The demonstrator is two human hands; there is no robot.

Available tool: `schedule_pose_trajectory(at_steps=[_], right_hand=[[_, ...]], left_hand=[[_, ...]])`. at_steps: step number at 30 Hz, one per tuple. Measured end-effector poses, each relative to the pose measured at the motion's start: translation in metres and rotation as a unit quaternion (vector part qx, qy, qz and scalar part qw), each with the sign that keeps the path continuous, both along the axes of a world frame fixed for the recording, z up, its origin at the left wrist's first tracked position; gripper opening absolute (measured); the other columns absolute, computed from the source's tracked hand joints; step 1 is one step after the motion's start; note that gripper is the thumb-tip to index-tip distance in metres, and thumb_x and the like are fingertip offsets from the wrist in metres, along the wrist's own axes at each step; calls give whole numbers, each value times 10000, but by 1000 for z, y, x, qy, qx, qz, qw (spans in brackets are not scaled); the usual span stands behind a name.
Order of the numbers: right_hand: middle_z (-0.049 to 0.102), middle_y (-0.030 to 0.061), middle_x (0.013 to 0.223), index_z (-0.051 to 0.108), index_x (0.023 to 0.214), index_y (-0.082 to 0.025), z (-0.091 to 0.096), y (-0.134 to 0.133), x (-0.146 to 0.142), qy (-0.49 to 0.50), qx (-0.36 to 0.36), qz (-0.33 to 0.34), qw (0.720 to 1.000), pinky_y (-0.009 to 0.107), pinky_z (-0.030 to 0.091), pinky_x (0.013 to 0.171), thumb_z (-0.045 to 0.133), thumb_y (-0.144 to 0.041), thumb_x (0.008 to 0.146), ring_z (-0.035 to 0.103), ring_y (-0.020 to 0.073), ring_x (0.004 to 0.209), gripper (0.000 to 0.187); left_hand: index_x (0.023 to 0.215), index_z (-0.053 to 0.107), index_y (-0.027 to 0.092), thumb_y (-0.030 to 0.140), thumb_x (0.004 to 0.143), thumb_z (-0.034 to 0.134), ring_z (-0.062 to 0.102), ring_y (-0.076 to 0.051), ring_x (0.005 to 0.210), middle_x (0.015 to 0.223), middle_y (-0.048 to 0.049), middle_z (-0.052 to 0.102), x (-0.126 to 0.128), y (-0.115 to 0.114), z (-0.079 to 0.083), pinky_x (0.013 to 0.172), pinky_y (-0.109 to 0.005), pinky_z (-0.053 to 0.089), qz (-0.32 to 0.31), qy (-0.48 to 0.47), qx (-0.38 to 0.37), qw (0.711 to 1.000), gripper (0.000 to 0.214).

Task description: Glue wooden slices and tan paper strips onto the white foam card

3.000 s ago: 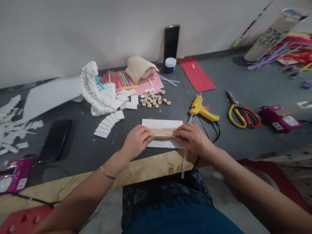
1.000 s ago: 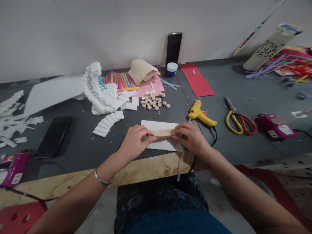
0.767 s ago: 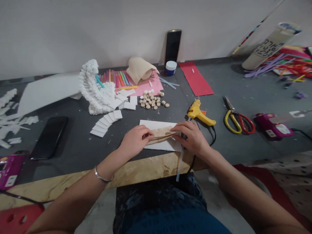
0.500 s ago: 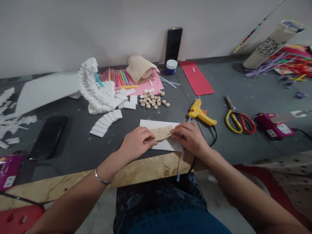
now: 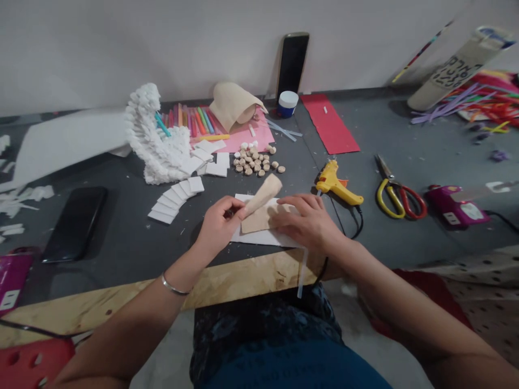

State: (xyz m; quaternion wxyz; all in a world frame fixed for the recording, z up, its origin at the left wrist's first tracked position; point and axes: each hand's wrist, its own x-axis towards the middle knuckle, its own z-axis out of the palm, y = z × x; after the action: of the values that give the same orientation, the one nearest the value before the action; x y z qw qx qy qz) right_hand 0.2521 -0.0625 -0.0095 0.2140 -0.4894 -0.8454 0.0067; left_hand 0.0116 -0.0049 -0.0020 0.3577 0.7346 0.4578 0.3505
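My left hand (image 5: 219, 224) pinches the lower end of a beige felt strip (image 5: 267, 189), whose far end rises and curls up to the right. Under it, a flat beige felt piece (image 5: 254, 222) lies on a white foam board (image 5: 259, 239) at the table's front edge. My right hand (image 5: 306, 220) rests over the right part of that piece, fingers stretched out and slightly apart; its fingertips hide some of the felt. A yellow glue gun (image 5: 338, 185) lies just beyond my right hand, a clear glue stick (image 5: 302, 273) reaching past the table edge.
Beyond the board sit small round beige discs (image 5: 255, 162) and white foam squares (image 5: 178, 197). Scissors (image 5: 395, 192) and a purple power socket (image 5: 458, 208) lie right. A black phone (image 5: 75, 224) lies left; another phone (image 5: 292, 65) leans on the wall behind a jar (image 5: 287, 104).
The left hand has lifted a beige strip off the board, its free end now raised. The right hand has loosened its grip and spread over the flat piece. The view has shifted slightly.
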Motion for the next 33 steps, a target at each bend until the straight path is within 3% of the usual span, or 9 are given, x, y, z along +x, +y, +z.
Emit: schedule_pose_trajectory(at_steps=[6, 10, 13, 16, 19, 21, 23, 27, 33], right_hand=[[722, 24, 1032, 665, 861, -241, 4, 26, 7, -20, -32, 15, 999, 413, 342, 893, 571, -286, 931, 577, 224, 991, 126], [717, 69, 1043, 670, 882, -204, 19, 60, 30, -15, 32, -130, 991, 453, 332, 903, 552, -307, 935, 581, 266, 981, 166], [638, 151, 1205, 627, 1131, -189, 35, 70, 41, 26, 79, -223, 971, 489, 356, 887, 561, -419, 912, 535, 341, 1102, 325], [608, 139, 1256, 538, 1264, -203, 47, 53, 30, 74, 33, -90, 993, 478, 380, 942, 502, -475, 932, 525, 312, 1171, 431], [586, 129, 1299, 512, 1304, -217, 43, 22, 9, 77, -34, 48, 995, 465, 379, 976, 492, -588, 905, 513, 296, 1198, 545], [578, 129, 1315, 521, 1305, -219, 31, 6, -4, 52, -52, 82, 994, 468, 361, 983, 592, -622, 830, 496, 307, 1201, 628], [611, 112, 1268, 559, 1264, -225, 17, -2, -11, 23, -54, 78, 995, 449, 357, 959, 656, -516, 828, 507, 294, 1160, 534], [696, 58, 991, 669, 982, -215, -1, -3, -13, -9, -22, 31, 999, 370, 362, 830, 608, -194, 881, 543, 227, 936, 120], [679, 40, 814, 676, 885, -204, -3, -3, -7, 1, -19, 17, 1000, 357, 332, 786, 560, -252, 935, 538, 196, 824, 135]], left_hand=[[872, 551, 210, 385, 905, 542, 565, -114, 633, 714, 14, 589, -14, 8, -10, 572, -222, 460, 143, -131, 3, 981, 179], [883, 534, 218, 368, 931, 512, 552, -111, 611, 714, 10, 581, -18, 4, -8, 549, -225, 449, 170, -102, 75, 977, 159], [924, 569, 208, 295, 931, 511, 645, -157, 856, 956, -49, 687, -14, -3, -2, 746, -285, 515, 65, -15, 178, 982, 104], [981, 614, 210, 221, 931, 497, 641, -198, 1051, 1093, -62, 709, -8, -6, 0, 866, -341, 501, -126, 128, 256, 950, 128], [1028, 633, 198, 167, 929, 493, 632, -227, 1083, 1124, -72, 709, -4, -7, -1, 832, -367, 492, -234, 242, 295, 894, 175], [998, 640, 176, 147, 925, 497, 636, -237, 1037, 1090, -86, 711, -5, -8, -1, 781, -365, 487, -252, 281, 304, 875, 164], [963, 640, 165, 150, 928, 496, 633, -231, 967, 1038, -85, 711, -6, -11, -1, 743, -353, 479, -250, 295, 299, 872, 149], [970, 626, 159, 188, 954, 471, 606, -209, 938, 1004, -78, 698, -11, -19, -2, 782, -342, 475, -237, 269, 246, 901, 158], [993, 649, 158, 288, 939, 533, 558, -222, 909, 971, -80, 677, -14, -26, -7, 784, -362, 452, -172, 240, 183, 938, 182]])
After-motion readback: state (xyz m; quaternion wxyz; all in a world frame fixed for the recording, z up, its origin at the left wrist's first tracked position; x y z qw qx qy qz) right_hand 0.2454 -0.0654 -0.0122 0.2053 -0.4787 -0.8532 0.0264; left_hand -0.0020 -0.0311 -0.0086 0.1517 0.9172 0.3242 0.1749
